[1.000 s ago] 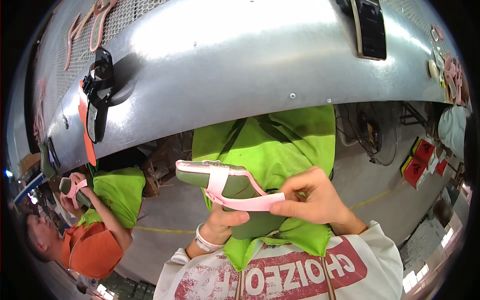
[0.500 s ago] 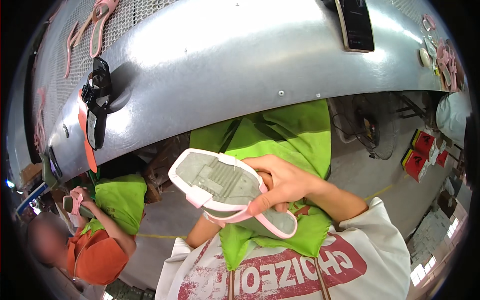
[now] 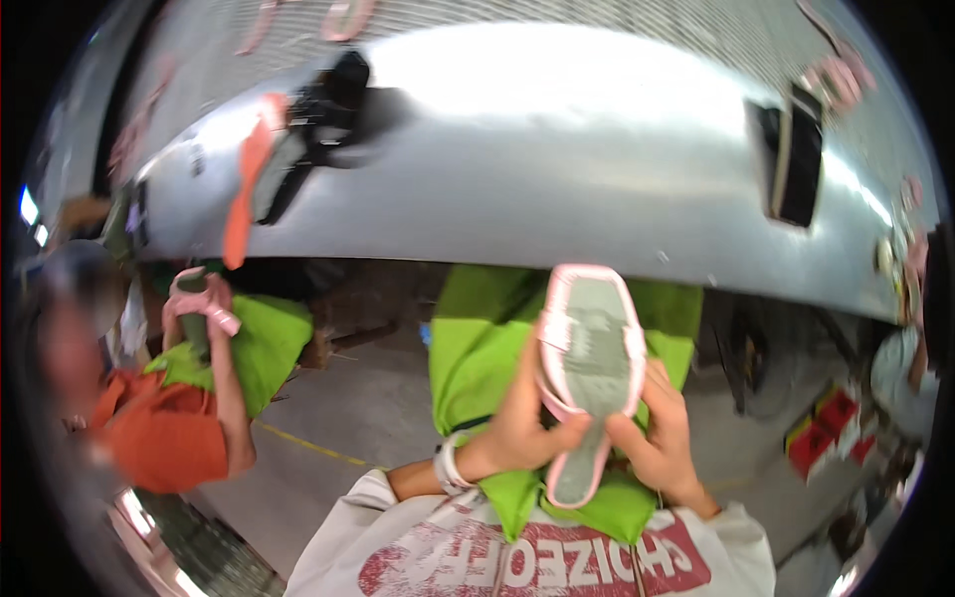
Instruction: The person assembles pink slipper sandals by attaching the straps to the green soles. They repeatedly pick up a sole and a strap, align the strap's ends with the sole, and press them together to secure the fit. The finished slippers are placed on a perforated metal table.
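A pink sandal (image 3: 601, 343) with a grey-green sole is held upright in front of my green apron, its underside facing up and its wide toe end pointing away. Along its left side, my left hand (image 3: 522, 418) is closed round the straps, thumb laid across the narrow middle. My right hand (image 3: 662, 438) grips the opposite side, with the thumb pressed near the same spot. The fingers behind the sandal are partly hidden. Its heel end hangs down between my wrists.
A metal table (image 3: 557, 149) crosses ahead. On it, a black sandal (image 3: 318, 129) and an orange sole-shaped piece (image 3: 251, 169) lie left; a phone (image 3: 799, 159) lies right. A co-worker (image 3: 164, 433) at left holds another pink sandal (image 3: 204, 308). Red boxes (image 3: 824, 428) stand at right.
My left hand, hidden before, now grips the sandal together with my right. The sandal has turned from slanting to nearly upright and moved right. The view has shifted.
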`<state>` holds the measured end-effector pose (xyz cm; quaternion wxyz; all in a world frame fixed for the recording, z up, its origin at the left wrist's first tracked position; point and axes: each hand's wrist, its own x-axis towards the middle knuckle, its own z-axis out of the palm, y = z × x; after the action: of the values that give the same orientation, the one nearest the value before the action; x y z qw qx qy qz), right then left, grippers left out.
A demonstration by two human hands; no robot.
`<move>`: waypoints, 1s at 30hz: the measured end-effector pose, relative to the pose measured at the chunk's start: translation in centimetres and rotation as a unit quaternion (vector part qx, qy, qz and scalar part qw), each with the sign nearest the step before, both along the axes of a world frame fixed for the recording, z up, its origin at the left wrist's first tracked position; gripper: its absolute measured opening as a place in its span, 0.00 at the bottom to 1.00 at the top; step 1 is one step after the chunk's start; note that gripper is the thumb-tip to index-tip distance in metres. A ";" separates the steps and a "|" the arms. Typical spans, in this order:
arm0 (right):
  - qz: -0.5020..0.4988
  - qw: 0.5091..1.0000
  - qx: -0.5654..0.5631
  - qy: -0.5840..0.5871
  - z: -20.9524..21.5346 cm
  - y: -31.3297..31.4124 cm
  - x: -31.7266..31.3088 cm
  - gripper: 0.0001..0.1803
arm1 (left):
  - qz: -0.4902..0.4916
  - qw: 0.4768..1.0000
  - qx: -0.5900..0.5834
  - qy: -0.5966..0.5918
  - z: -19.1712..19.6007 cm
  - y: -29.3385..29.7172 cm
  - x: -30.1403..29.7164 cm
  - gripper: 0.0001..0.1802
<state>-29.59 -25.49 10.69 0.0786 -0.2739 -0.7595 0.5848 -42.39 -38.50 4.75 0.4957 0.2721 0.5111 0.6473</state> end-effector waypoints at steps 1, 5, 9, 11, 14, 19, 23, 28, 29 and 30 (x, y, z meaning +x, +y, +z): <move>-0.012 1.000 -0.017 0.003 -0.1 -0.1 0.3 0.24 | -0.014 1.000 0.001 0.026 0.0 0.2 -0.1 0.55; -0.016 0.998 -0.051 0.014 -1.0 -0.4 0.7 0.23 | -0.030 1.000 0.004 0.002 0.1 -0.7 -0.8 0.60; 0.031 0.995 -0.088 0.040 -1.0 -0.2 0.3 0.28 | -0.261 0.945 0.013 -0.198 -2.5 -0.2 -3.5 0.46; 0.040 0.996 -0.061 0.043 -0.3 -0.1 -0.4 0.31 | -0.238 0.957 0.024 -0.165 -0.4 1.4 -5.0 0.45; 0.011 0.998 0.054 0.023 1.4 0.0 -1.0 0.34 | -0.080 0.994 0.067 0.037 2.1 3.8 -5.7 0.37; -0.132 0.982 0.135 0.022 -0.7 -0.1 -2.3 0.23 | -0.008 0.978 -0.009 0.207 6.2 6.6 -6.8 0.41; -0.169 0.981 0.083 0.038 -1.0 0.3 -3.1 0.21 | -0.083 0.944 -0.044 0.315 6.0 4.9 -7.4 0.39; -0.308 0.906 -0.049 0.285 1.8 11.9 -9.7 0.27 | -0.135 0.921 -0.041 0.362 3.9 2.1 -4.6 0.36; -0.268 0.924 -0.043 0.269 3.8 14.4 -11.7 0.25 | -0.079 0.918 -0.052 0.386 4.2 1.9 -5.6 0.36; -0.268 0.909 -0.081 0.310 4.7 16.3 -14.0 0.23 | -0.022 0.914 -0.056 0.402 4.4 1.8 -6.7 0.36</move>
<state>-43.57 -9.22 15.40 0.4415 -0.2773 -0.5449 0.6566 -49.05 -36.74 9.16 0.2772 0.4924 0.6964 0.4424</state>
